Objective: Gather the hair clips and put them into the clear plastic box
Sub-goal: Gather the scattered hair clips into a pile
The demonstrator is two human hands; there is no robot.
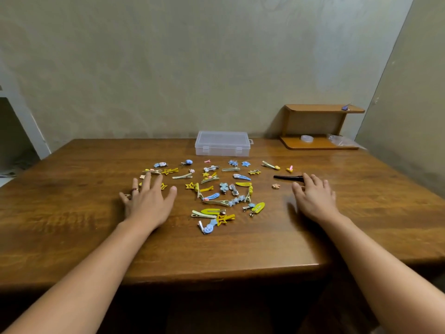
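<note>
My left hand lies flat with fingers spread, covering a few hair clips at the scatter's left edge. My right hand rests open too, fingertips touching a black clip. The rest lie between my hands on the table. Beyond them stands the clear plastic box, lid closed, bearing no readable writing.

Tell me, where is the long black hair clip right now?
The black hair clip lies on the wooden table at the right edge of the scattered clips, at the right hand's fingertips.
</note>
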